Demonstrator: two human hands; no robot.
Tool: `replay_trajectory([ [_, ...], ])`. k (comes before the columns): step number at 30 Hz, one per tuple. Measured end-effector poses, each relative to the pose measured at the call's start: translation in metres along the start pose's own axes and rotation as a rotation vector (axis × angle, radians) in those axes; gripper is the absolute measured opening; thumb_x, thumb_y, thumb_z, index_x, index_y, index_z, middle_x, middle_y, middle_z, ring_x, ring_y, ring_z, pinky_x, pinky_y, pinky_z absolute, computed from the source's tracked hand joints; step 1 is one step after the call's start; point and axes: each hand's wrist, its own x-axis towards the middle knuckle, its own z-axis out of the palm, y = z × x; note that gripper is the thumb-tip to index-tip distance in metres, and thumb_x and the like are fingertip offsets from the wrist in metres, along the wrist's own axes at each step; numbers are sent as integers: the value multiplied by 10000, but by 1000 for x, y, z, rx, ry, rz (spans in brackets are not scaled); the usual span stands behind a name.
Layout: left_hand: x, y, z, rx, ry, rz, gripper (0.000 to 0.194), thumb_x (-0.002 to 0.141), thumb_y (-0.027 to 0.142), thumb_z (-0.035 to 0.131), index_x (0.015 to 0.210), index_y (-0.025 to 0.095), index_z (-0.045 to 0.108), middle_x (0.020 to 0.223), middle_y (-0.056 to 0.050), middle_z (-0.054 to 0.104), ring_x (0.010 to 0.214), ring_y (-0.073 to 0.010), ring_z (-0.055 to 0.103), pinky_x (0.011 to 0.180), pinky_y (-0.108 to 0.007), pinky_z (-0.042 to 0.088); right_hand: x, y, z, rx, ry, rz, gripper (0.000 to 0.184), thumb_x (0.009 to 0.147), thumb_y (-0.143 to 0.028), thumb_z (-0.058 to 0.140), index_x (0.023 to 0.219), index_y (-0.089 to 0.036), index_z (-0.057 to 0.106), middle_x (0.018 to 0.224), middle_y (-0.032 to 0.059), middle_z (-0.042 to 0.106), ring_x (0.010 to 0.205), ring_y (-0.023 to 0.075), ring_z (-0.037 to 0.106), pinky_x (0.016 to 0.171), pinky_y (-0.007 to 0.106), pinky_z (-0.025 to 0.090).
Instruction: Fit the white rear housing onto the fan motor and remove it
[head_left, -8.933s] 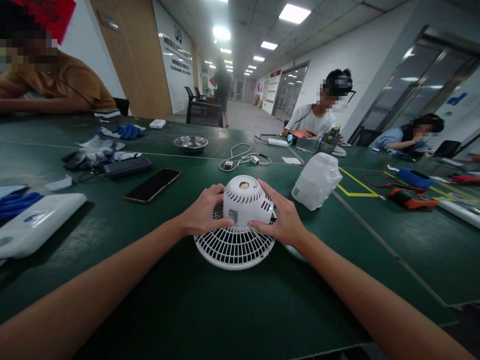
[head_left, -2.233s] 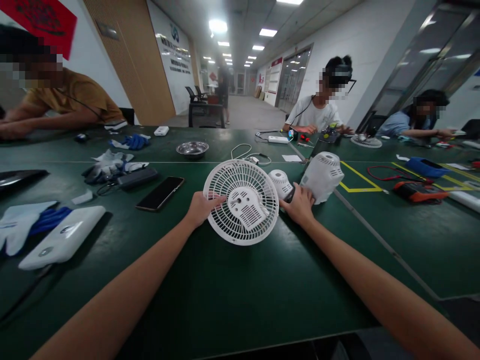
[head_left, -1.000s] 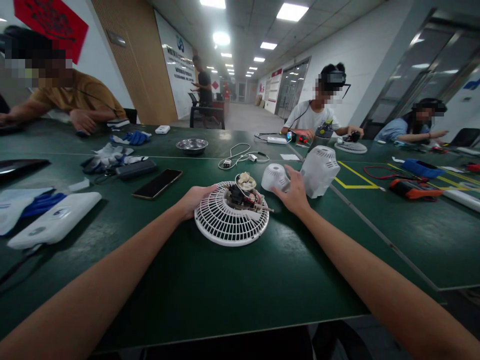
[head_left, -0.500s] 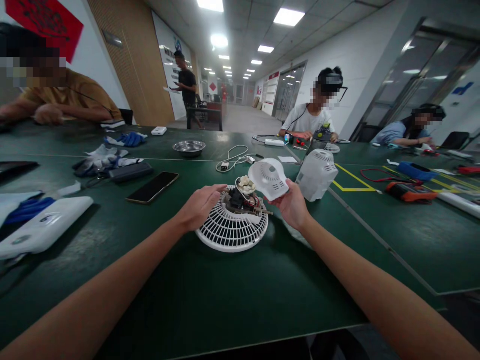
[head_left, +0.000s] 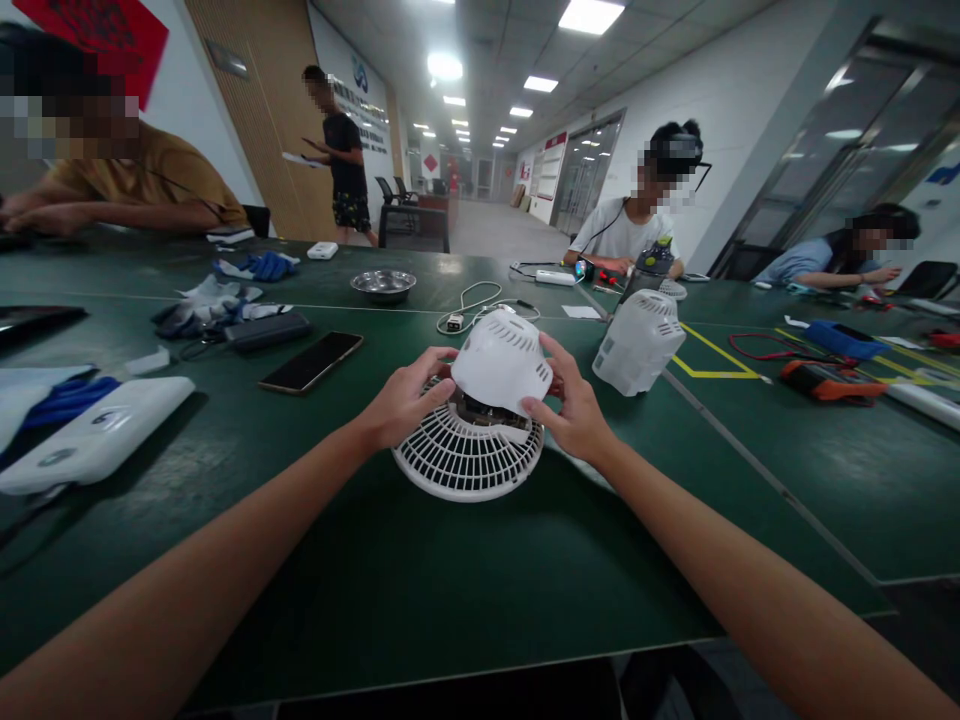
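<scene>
A white plastic fan motor cover with vent slots sits tilted over the motor of a fan. Its dome faces up and hides most of the motor and wires. Below lies the round white fan grille, flat on the green table. My left hand grips the cover's left edge between thumb and fingers, over the grille's rim. On the opposite side my right hand is closed on the cover, thumb at its lower right edge. A white plastic fan housing stands to the right of my right hand.
A phone, a metal bowl and a coiled white cable lie beyond my hands. At left are a white power bank-like device and gloves. An orange multimeter lies right. Several people are around the table.
The cover has turned over, dome up, and moved left onto the motor. My left hand has come off the motor side and now grips the cover along with my right hand.
</scene>
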Motion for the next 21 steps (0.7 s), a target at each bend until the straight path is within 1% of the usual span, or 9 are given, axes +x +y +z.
replay_trajectory([
  [2, 1, 0, 2, 48, -22, 48, 561, 948, 530, 552, 1380, 173, 561, 1234, -145, 707, 1105, -330, 648, 977, -429, 468, -1, -3, 0, -48, -24, -52, 812, 865, -471, 701, 1557, -385, 284, 1395, 68, 591, 1022, 271, 677, 951, 558, 593],
  [5, 2, -4, 5, 170, -36, 117, 539, 947, 552, 545, 1323, 170, 604, 1221, -145, 693, 1064, -316, 635, 940, -422, 464, -3, -6, 0, -92, -89, -107, 872, 837, -454, 730, 1572, -374, 268, 1480, 79, 537, 1171, 324, 638, 987, 572, 570],
  [8, 4, -9, 5, 326, -58, 149, 568, 895, 598, 607, 1265, 168, 630, 1165, -146, 684, 1013, -314, 607, 895, -432, 451, -4, -7, -3, -134, -114, -148, 884, 831, -424, 722, 1581, -366, 258, 1503, 81, 524, 1271, 359, 584, 1009, 593, 549],
  [11, 5, -14, 5, 420, -91, 157, 584, 827, 619, 684, 1197, 168, 650, 1124, -144, 674, 975, -309, 583, 869, -438, 445, -3, -7, -6, -148, -125, -152, 876, 832, -424, 705, 1585, -372, 261, 1517, 70, 517, 1299, 376, 561, 1014, 610, 539],
  [13, 6, -13, 4, 439, -96, 165, 584, 789, 615, 725, 1168, 175, 661, 1111, -139, 670, 973, -310, 576, 879, -446, 444, -3, -7, -8, -141, -139, -132, 878, 839, -438, 698, 1591, -379, 249, 1508, 63, 529, 1299, 378, 560, 1011, 612, 540],
  [16, 6, -9, 1, 430, -130, 190, 609, 744, 596, 773, 1174, 180, 664, 1163, -145, 657, 1029, -329, 575, 928, -468, 440, -3, -12, -9, -140, -162, -117, 919, 831, -467, 730, 1599, -384, 231, 1505, 62, 536, 1294, 376, 570, 1018, 616, 536],
  [19, 5, -4, -2, 352, -184, 189, 612, 706, 572, 811, 1167, 193, 675, 1201, -142, 652, 1091, -349, 578, 971, -479, 440, -4, -18, -7, -138, -194, -113, 974, 809, -487, 770, 1603, -379, 217, 1537, 67, 508, 1288, 369, 584, 1040, 621, 520],
  [21, 4, -2, -4, 301, -190, 169, 603, 670, 552, 841, 1138, 200, 694, 1177, -136, 666, 1103, -360, 583, 983, -484, 440, -4, -21, -5, -132, -212, -100, 978, 806, -494, 774, 1603, -369, 221, 1543, 72, 504, 1279, 363, 595, 1050, 622, 512],
])
